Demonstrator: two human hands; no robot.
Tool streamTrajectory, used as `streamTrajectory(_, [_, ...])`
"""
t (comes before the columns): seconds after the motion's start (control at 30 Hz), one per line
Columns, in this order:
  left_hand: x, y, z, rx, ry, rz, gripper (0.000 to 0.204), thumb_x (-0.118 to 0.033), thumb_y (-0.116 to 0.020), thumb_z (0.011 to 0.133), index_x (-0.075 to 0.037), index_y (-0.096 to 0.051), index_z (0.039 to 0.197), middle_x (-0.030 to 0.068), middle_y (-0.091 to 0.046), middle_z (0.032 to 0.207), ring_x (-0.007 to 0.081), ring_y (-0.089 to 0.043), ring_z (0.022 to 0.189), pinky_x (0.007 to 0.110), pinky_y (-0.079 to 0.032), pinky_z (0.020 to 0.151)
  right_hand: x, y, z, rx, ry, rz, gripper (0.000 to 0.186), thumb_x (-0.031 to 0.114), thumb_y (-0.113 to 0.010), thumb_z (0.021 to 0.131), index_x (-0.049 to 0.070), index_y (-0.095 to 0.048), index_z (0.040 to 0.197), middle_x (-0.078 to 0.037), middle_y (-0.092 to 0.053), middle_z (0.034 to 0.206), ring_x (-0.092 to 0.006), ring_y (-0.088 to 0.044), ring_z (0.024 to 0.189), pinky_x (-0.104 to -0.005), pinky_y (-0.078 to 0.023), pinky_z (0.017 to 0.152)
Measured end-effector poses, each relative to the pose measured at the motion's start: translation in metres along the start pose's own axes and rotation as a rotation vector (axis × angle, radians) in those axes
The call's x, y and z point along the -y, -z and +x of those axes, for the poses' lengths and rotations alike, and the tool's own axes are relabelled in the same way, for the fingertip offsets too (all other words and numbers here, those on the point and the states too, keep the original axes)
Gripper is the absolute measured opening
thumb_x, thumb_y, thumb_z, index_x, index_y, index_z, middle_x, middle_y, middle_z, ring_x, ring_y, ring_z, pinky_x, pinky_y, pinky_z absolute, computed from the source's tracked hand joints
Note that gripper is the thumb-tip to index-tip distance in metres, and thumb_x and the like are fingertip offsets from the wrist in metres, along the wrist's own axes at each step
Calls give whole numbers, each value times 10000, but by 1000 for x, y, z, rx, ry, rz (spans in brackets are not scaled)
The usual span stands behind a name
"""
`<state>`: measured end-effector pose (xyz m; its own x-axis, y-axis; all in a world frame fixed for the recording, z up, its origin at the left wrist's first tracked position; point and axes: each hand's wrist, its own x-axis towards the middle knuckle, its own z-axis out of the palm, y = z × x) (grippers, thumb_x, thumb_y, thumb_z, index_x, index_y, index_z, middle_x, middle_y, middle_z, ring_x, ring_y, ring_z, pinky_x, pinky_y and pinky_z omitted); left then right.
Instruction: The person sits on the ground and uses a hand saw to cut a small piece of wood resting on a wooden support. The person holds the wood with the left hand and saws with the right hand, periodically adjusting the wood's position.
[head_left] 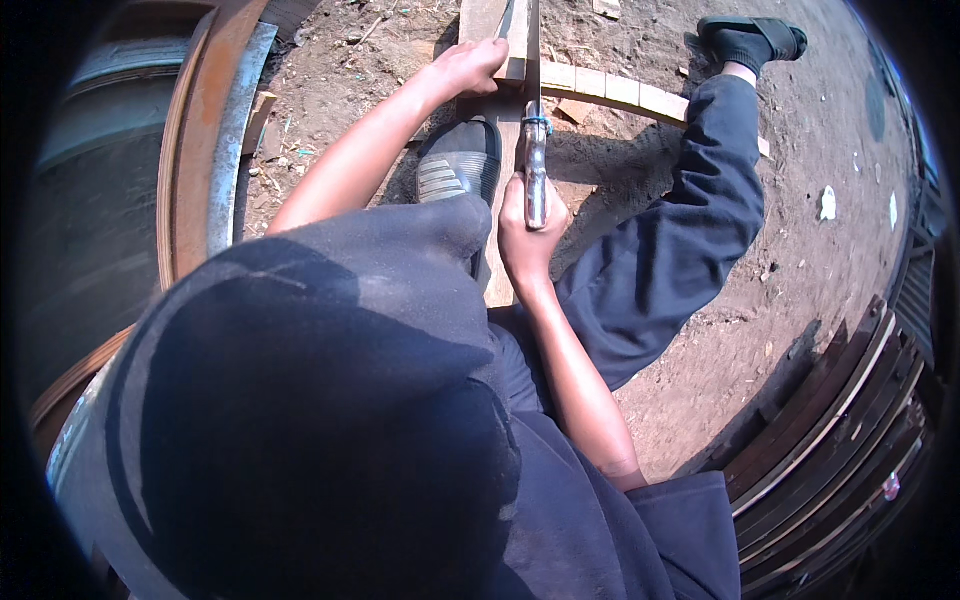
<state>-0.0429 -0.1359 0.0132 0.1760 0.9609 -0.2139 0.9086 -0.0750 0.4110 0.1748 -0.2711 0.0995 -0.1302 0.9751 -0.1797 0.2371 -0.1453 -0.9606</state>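
Observation:
My right hand (520, 230) is closed on the handle of a hand saw (535, 150), a shiny handle with a blue band at its top. The dark blade runs up from it over a pale wooden plank (484, 22). My left hand (478, 66) grips that plank beside the blade, at its left. A curved, marked wooden strip (620, 92) extends to the right from the plank. My sandalled left foot (455, 165) is just below my left hand, alongside the timber; whether it presses on the wood I cannot tell.
My right leg (690, 230) stretches over the dirt ground (820, 120) to the upper right. Stacked dark slats (830, 440) lie at lower right. Long rusty and grey boards (195, 150) stand along the left side, with small wood scraps (573, 110) on the ground.

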Motion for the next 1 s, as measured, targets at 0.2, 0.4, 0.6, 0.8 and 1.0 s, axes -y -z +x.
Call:
streamTrajectory(0.2, [2,-3,-6,-47,32,25,381,-61,-678,672,21,-434,952,218,-565,948,407,-565,939,459,-473,784,6,6,-11,-11,-25,34,110,10,-545,817,-17,-545,710,-57,-507,564,-108,-485,523,-289,-407,517])
streamTrajectory(0.4, [-2,-4,-2,-29,10,8,369,-59,-678,692,17,-426,950,222,-565,952,407,-565,948,450,-479,788,19,0,13,-27,-68,45,139,48,-553,821,-19,-534,700,-72,-500,567,-97,-474,530,-293,-384,509])
streamTrajectory(0.6, [-1,3,-12,-28,41,10,421,-57,-701,686,34,-441,1004,231,-574,978,406,-570,977,443,-485,807,3,-3,10,-33,26,0,122,16,-551,816,-26,-541,703,-70,-508,548,-106,-492,516,-289,-406,505])
streamTrajectory(0.8, [0,-2,1,12,27,4,427,-67,-710,670,39,-452,993,239,-573,955,415,-574,950,446,-490,786,17,-4,11,-36,-14,39,137,28,-541,831,-13,-528,701,-53,-485,563,-90,-465,527,-283,-378,495])
streamTrajectory(1.0, [5,-4,-3,-21,-51,-8,418,-96,-742,662,28,-452,936,216,-577,914,409,-580,910,448,-490,755,21,6,7,-14,-4,16,158,25,-541,834,-12,-510,683,-37,-476,558,-80,-446,525,-281,-371,496])
